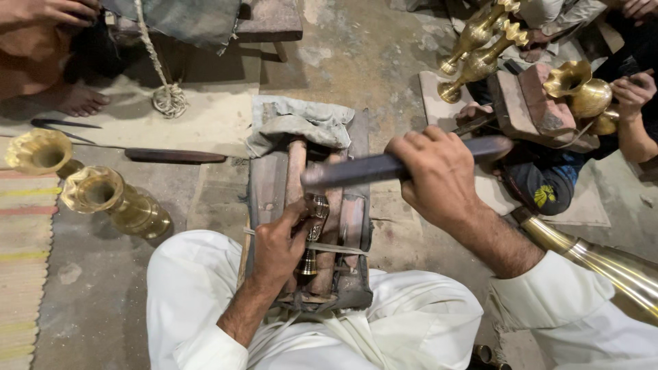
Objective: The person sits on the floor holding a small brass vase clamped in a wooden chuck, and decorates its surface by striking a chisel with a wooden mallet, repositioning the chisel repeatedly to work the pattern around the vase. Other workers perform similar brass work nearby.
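A: Left hand (pixel 277 243)?
B: Fingers wrapped round a small dark engraved brass piece (pixel 313 229), pinning it flat on the wooden block (pixel 343 226) between the knees. Block is strapped with a band, probably so the piece doesn't roll.
A: Right hand (pixel 439 175)?
B: Fist closed on a long dark tool (pixel 384 166), held level above the piece and crossing the block, likely a file or striker; can't tell which.
A: Cloth?
B: Grey rag (pixel 301 123) bunched at the block's far end, looks like padding.
A: Around?
B: Two brass vases (pixel 103 195) lying on the floor (pixel 103 301) left, well apart from the block. Another person's hand (pixel 634 92) upper right holds brass ware (pixel 579 89).
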`<control>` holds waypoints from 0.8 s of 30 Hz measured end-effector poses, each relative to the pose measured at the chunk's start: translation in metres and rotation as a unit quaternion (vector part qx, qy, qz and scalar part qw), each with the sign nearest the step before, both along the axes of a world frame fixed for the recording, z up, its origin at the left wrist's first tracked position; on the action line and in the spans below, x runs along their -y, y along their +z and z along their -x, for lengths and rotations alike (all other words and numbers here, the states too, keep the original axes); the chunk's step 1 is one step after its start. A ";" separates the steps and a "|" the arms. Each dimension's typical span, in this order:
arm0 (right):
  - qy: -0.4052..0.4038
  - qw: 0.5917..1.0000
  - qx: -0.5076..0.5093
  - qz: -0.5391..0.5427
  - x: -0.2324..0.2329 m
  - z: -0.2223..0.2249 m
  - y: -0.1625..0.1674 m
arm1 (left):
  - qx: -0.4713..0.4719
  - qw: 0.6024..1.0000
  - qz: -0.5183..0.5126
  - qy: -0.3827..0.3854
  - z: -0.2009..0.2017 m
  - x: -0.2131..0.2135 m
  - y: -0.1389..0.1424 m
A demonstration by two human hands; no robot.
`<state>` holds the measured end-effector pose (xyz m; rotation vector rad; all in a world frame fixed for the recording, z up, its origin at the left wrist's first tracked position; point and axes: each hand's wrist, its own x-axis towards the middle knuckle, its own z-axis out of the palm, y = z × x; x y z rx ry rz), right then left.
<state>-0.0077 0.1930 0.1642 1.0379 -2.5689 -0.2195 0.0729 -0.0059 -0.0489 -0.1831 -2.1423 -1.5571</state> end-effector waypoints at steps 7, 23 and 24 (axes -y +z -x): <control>-0.024 0.998 0.041 -0.028 0.001 0.004 -0.001 | 0.014 1.000 -0.024 -0.009 0.001 0.002 0.005; -0.014 0.997 0.057 0.044 -0.001 0.002 0.002 | 0.011 1.000 -0.005 -0.014 0.003 0.004 0.001; -0.010 0.997 0.058 0.053 -0.001 0.002 0.001 | 0.014 1.000 -0.001 -0.006 0.003 0.006 0.002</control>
